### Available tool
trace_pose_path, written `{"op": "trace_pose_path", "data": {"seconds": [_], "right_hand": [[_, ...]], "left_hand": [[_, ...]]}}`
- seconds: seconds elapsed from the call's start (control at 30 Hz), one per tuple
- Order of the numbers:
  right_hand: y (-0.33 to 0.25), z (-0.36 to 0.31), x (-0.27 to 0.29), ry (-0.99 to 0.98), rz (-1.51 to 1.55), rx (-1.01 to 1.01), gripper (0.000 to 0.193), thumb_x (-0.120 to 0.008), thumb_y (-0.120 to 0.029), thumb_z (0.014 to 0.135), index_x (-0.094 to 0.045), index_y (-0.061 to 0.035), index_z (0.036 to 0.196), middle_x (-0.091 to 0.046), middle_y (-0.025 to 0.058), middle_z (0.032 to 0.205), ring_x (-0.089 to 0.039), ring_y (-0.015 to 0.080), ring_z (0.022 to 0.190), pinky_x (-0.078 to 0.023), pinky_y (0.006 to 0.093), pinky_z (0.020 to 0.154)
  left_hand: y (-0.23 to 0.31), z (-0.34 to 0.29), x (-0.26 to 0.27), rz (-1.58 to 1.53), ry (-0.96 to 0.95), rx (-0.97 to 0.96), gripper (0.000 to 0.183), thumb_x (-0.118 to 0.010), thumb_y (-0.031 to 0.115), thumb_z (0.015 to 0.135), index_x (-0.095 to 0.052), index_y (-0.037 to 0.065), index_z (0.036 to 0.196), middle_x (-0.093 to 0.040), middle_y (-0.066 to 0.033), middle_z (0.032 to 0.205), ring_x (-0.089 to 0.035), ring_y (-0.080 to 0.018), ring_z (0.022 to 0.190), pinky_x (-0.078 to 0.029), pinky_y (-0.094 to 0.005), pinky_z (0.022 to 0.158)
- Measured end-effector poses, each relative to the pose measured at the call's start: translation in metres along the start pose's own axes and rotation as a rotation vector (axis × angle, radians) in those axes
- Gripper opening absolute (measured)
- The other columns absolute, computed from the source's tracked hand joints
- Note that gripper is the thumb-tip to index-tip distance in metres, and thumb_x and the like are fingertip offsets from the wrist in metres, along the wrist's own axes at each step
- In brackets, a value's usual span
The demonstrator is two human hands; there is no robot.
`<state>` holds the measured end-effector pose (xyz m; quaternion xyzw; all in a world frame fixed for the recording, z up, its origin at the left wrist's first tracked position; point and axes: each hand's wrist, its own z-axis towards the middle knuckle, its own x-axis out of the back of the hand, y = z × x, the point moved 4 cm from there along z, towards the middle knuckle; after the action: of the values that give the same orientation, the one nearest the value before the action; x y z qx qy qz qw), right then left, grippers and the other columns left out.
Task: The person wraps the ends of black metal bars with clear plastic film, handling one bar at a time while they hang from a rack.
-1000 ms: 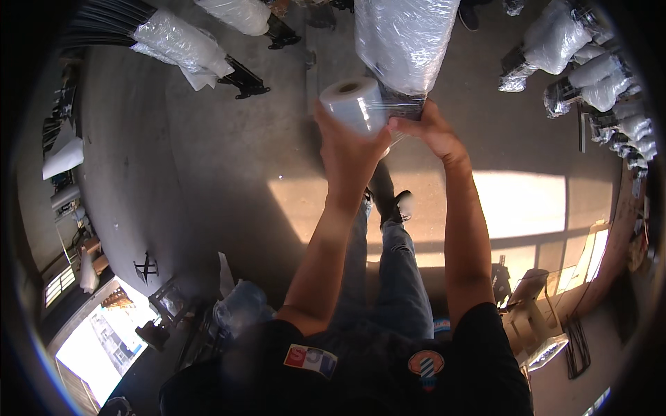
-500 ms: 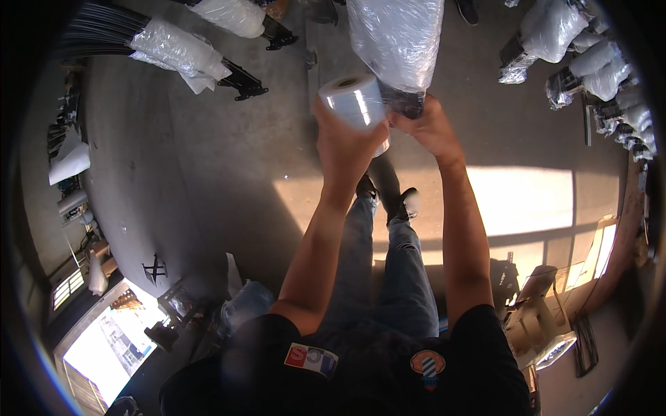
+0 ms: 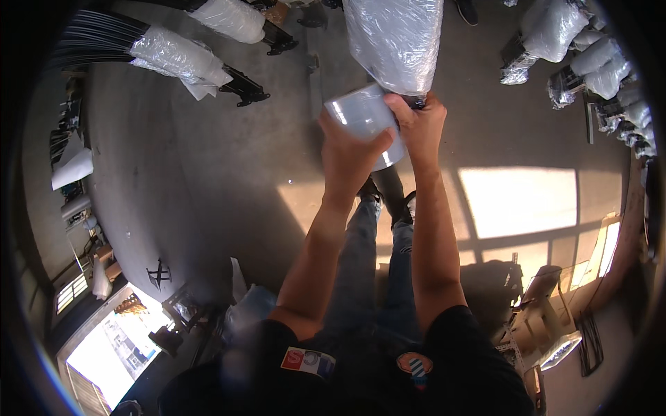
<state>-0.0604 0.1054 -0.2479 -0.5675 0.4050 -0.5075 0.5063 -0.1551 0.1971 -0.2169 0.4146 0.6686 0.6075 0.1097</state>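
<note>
A roll of clear stretch film (image 3: 362,113) is gripped in my left hand (image 3: 347,156), fingers round its far side and thumb across its front. Right beside it, my right hand (image 3: 424,132) is closed on the dark lower end (image 3: 416,101) of a film-wrapped bundle (image 3: 395,45), its thumb near the roll. The bundle reaches up past the top edge of the view, wrapped in shiny, wrinkled film. What my right fingers hold behind the dark end is partly hidden.
Other wrapped bundles with black ends (image 3: 182,59) lie at the upper left. More wrapped pieces (image 3: 555,31) line the upper right. Another person's shoe (image 3: 467,11) shows at the top. A cream-coloured chair-like item (image 3: 544,308) stands at lower right, a small black frame (image 3: 158,274) at lower left.
The roll has tilted, so its cored end no longer shows, and sits slightly lower and further right. My right forearm has swung left, bringing that hand closer to the roll.
</note>
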Motion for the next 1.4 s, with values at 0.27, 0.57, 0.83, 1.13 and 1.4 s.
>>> {"op": "trace_pose_path", "data": {"seconds": [0.27,0.57,0.83,1.13,1.4], "right_hand": [[0.000,0.003,0.008,-0.051,0.026,0.067,0.053,-0.073,-0.047,0.060,-0.062,0.0015,0.078,-0.060,0.0091,0.058,-0.058,0.0142,0.052,-0.045,0.0276,0.052],[0.006,-0.001,0.011,-0.129,0.082,0.119,0.056,-0.071,-0.049,0.062,-0.060,0.0044,0.075,-0.058,0.0095,0.057,-0.048,0.0059,0.054,-0.043,0.0263,0.052],[0.012,0.019,0.017,-0.158,0.264,-0.109,0.041,-0.075,-0.028,0.065,-0.060,0.0049,0.084,-0.062,0.0092,0.065,-0.054,0.0084,0.060,-0.045,0.0262,0.058],[0.014,0.030,0.019,-0.091,-0.007,0.015,0.044,-0.077,-0.026,0.062,-0.059,0.0045,0.089,-0.063,0.0090,0.071,-0.056,0.0110,0.063,-0.046,0.0275,0.060],[0.041,0.039,0.034,-0.430,-0.069,0.093,0.035,-0.069,-0.016,0.074,-0.052,0.0050,0.097,-0.057,0.0040,0.078,-0.047,0.0081,0.068,-0.042,0.0235,0.063]], "left_hand": [[-0.002,-0.009,0.023,-0.339,-0.532,0.286,0.066,-0.070,0.016,0.063,-0.036,-0.002,0.117,-0.051,-0.0107,0.106,-0.053,-0.0161,0.094,-0.046,-0.0317,0.077],[-0.048,-0.063,0.038,-0.859,-0.844,0.569,0.080,-0.064,0.043,0.070,-0.030,0.000,0.128,-0.047,-0.0124,0.119,-0.049,-0.0211,0.106,-0.042,-0.0348,0.087],[-0.057,-0.094,0.056,-0.959,-0.896,0.515,0.099,-0.073,0.046,0.055,-0.026,0.001,0.131,-0.042,-0.0246,0.117,-0.053,-0.0344,0.098,-0.047,-0.0426,0.079],[-0.113,-0.098,0.089,-1.048,-0.671,0.705,0.084,-0.068,0.042,0.062,-0.033,-0.001,0.125,-0.052,-0.0144,0.110,-0.055,-0.0249,0.095,-0.048,-0.0359,0.080],[-0.112,-0.093,0.096,-1.015,-0.661,0.693,0.084,-0.068,0.041,0.064,-0.030,-0.001,0.126,-0.050,-0.0136,0.111,-0.055,-0.0227,0.095,-0.050,-0.0347,0.077]]}}
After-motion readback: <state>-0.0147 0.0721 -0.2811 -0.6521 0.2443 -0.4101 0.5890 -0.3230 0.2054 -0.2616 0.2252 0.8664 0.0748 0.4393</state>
